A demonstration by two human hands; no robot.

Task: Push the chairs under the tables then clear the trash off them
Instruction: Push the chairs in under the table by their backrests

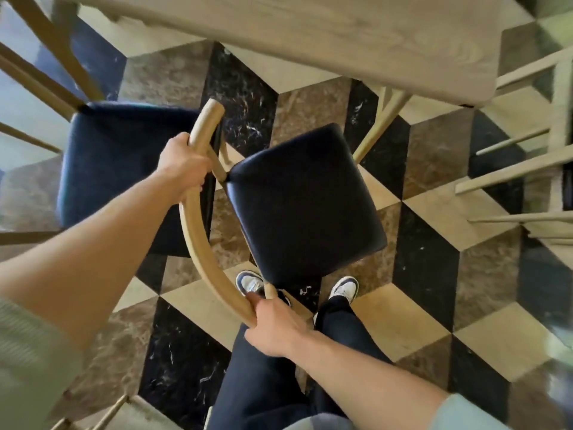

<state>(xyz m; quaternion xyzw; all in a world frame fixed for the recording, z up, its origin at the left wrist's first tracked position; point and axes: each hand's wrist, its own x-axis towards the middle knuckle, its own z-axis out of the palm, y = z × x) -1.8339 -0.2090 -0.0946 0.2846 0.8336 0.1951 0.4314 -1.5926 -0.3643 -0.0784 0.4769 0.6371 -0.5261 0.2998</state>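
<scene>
A wooden chair with a dark padded seat [305, 203] stands just in front of me, its curved light-wood backrest rail [198, 231] arcing from upper middle to lower middle. My left hand [183, 164] grips the upper part of that rail. My right hand [274, 325] grips its lower end. The chair sits out from the light wooden table [356, 38] at the top of the view, seat apart from the table edge. No trash shows on the visible part of the table.
A second dark-seated chair [124, 169] stands close on the left, beside the held backrest. Pale chair frames [533, 169] fill the right edge. My feet [342, 288] stand on the patterned marble floor [434, 274] just behind the chair.
</scene>
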